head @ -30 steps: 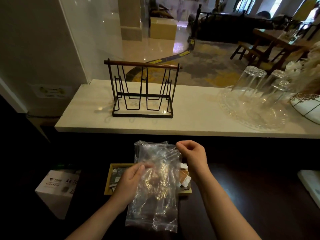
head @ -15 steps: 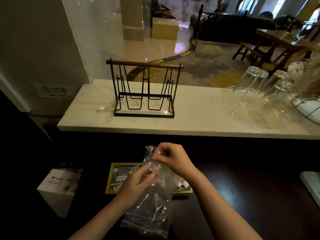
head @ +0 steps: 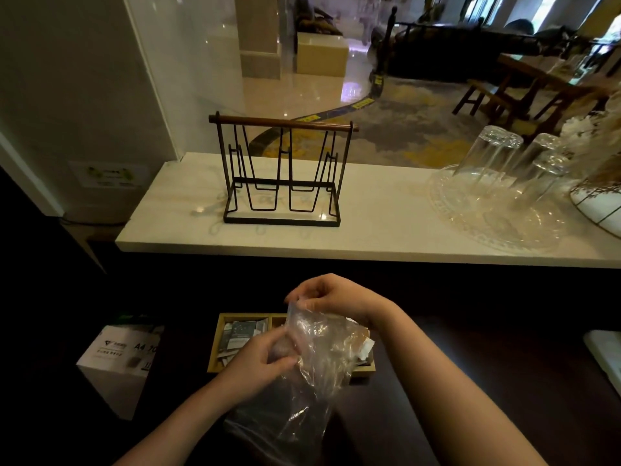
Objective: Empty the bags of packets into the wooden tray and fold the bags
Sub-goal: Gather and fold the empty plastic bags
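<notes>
A clear plastic bag [head: 312, 375] hangs crumpled over the dark table, in front of the wooden tray [head: 215, 351]. My right hand [head: 332, 295] pinches the bag's top edge from above. My left hand [head: 258, 361] grips the bag's middle from the left side. Several packets [head: 240, 332] lie in the tray's left compartment; the bag hides most of the right compartment. The bag's lower end rests on the table near my forearms.
A white A4 paper box [head: 117, 361] stands left of the tray. Behind, a marble counter [head: 386, 230] carries a black wire rack [head: 282, 173], upturned glasses [head: 497, 156] on a glass platter, and a white vase [head: 601, 206]. A white object [head: 605, 358] sits at the right edge.
The bag was spread flat between both hands. My right hand swung left across its top, and the bag has been gathered narrower and lowered toward the table.
</notes>
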Available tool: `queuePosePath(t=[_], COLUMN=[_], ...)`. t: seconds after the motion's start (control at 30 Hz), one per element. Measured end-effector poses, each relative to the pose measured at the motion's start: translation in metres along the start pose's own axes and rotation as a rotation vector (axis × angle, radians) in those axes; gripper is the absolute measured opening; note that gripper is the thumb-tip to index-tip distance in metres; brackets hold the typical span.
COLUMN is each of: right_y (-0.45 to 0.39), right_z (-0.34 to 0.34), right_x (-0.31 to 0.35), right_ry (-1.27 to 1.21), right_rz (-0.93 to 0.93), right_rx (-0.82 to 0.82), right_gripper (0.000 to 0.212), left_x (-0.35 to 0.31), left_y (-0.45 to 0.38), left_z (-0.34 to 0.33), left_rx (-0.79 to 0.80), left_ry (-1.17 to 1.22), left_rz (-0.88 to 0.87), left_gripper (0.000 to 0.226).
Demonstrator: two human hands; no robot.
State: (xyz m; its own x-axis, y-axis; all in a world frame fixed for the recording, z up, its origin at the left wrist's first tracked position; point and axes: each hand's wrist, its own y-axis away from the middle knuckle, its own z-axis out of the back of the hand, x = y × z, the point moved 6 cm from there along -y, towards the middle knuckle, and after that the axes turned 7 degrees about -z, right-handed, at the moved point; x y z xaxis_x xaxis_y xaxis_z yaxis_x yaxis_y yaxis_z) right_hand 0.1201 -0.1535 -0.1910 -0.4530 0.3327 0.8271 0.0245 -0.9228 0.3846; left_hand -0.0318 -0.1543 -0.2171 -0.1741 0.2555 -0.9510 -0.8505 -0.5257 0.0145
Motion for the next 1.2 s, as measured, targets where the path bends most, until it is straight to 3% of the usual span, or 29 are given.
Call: queuePosePath(t=[0.07,0.17,0.23,0.33,0.43,0.53,0.6,0.73,0.8,0.9,1.0,1.1,1.2], right_y=[-0.002,0.0,0.004,0.014,0.023,0.029,0.028,0.018,0.018,0.019,0.02,0.022,0.022], right_z=[0.002,0.007,0.008,0.01,0.007,-0.011,-0.03,-0.05,-0.04,-0.019,-0.023,-0.043,-0.023], right_x=[-0.001,-0.002,-0.01,-0.037,-0.058,-0.05,-0.043,-0.036,-0.037,-0.047,-0.046,-0.039,-0.043], right_ry=[-0.017,-0.301,-0.339,-0.22,-0.609,-1.035,-1.002,-0.608,-0.67,-1.032,-1.242,-1.073,-0.961], right_rz=[0.016,0.023,-0.066,-0.293,-0.285,-0.154,-0.122,-0.137,-0.122,-0.08,-0.084,-0.139,-0.147], right_rx=[-0.07,-0.207,-0.219,-0.141,-0.019,0.071,0.064,-0.106,-0.288,-0.467,-0.344,-0.129,-0.403], right_gripper=[0.016,0.015,0.021,0.058,0.076,0.073,0.068,0.085,0.074,0.068,0.065,0.041,0.017], left_x=[0.0,0.004,0.006,0.006,0.026,0.038,0.04,0.037,0.035,0.028,0.022,0.022,0.024], left_y=[0.0,0.0,0.0,0.003,0.008,0.011,0.011,0.009,0.007,0.003,0.002,0.003,0.004], left_z=[0.001,0.009,0.013,0.014,0.02,0.023,0.018,0.014,0.016,0.019,0.026,0.033,0.036], left_rx=[0.02,-0.04,-0.056,-0.093,-0.2,-0.287,-0.328,-0.367,-0.376,-0.393,-0.445,-0.456,-0.396], left_ry=[-0.012,0.073,0.127,0.277,0.445,0.472,0.523,0.492,0.47,0.458,0.455,0.41,0.375], left_rz=[0.005,0.053,0.055,0.063,0.145,0.23,0.276,0.329,0.333,0.274,0.237,0.225,0.238], left_gripper=[0.029,0.021,0.039,0.076,0.092,0.074,0.071,0.072,0.067,0.019,0.014,0.014,0.015])
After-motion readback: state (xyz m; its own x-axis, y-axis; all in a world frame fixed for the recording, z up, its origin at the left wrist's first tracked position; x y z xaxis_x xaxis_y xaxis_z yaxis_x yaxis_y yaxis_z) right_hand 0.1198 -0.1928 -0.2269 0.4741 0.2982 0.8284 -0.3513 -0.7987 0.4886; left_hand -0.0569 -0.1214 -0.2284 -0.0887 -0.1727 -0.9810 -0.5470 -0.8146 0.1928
